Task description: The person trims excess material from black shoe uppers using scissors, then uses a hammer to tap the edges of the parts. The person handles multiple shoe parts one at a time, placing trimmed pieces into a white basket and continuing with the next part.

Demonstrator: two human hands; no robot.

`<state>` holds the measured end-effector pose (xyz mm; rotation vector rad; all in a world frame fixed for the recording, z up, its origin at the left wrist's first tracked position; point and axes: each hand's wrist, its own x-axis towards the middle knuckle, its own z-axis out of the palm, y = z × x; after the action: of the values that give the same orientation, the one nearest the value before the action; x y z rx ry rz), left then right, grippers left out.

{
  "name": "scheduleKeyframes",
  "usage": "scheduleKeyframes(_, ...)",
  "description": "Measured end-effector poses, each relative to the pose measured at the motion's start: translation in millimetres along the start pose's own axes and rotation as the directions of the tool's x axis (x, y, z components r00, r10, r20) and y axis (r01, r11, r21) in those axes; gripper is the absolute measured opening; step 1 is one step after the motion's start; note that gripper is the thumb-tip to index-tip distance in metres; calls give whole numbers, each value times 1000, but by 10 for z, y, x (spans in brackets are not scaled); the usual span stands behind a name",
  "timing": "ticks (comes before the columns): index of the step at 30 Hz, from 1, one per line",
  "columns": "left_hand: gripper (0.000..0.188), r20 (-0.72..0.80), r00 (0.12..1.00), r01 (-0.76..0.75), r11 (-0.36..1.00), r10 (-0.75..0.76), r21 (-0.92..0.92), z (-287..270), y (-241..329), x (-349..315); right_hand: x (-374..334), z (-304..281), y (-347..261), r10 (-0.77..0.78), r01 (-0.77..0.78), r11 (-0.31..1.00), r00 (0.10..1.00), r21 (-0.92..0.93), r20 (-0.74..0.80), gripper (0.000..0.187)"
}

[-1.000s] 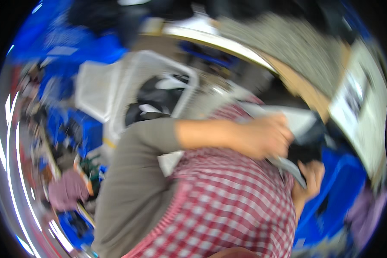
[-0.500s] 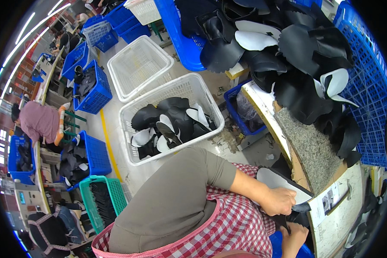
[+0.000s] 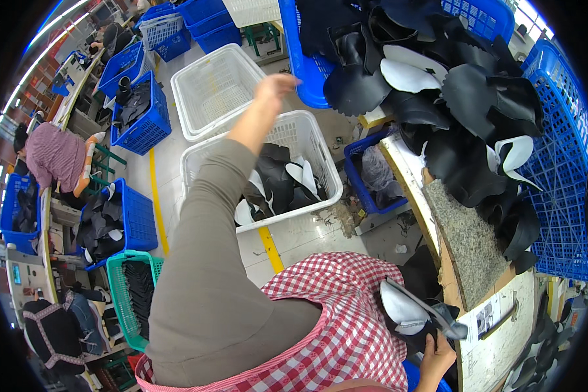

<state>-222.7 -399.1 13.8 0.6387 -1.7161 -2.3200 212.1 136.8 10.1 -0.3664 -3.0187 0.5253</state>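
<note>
head view: right hand point(image 3: 439, 357) holds a black-and-white piece point(image 3: 398, 304) near right; left hand point(image 3: 276, 88), finger spread unclear, seems mid-reach, needing clearance beside far blue basket point(image 3: 298, 53).

Nothing can be read. The sheet point(image 3: 485, 321) on the bench point(image 3: 493, 359) bears dark print too small to make out; a small teal display point(image 3: 16, 274) is illegible.

1. White crate point(image 3: 305, 137): holds black and white cutouts point(image 3: 284, 179).
2. Left hand point(image 3: 274, 95), blurred: near the crate's far rim.
3. Right hand point(image 3: 439, 359): well to the crate's lower right, gripping a black-and-white piece point(image 3: 398, 304).
4. Blue bin point(image 3: 370, 204): just right of the crate.
5. Heap point(image 3: 464, 98): upper right of the crate.
</note>
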Motion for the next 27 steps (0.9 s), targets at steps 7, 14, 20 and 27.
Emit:
scheduleKeyframes(7,31,974,-221,-475,868,42,-145,480,-672,-1906,185,-35,-279,-151,149,987,988,-58,-26,29)
scheduleKeyframes(14,36,867,41,-638,681,496,-359,1683,-1529,-3264,69,-46,-377,-192,190,979,981,-73,-12,22)
scheduleKeyframes(20,29,923,-384,-679,669,29,-303,2209,-2125,-3862,-103,-1,-238,-75,75,996,997,-45,8,14)
scheduleKeyframes(27,30,843,-526,-282,958,-113,-48,2537,-2665,-3881,-143,150,-14,1,4,993,999,-121,41,16)
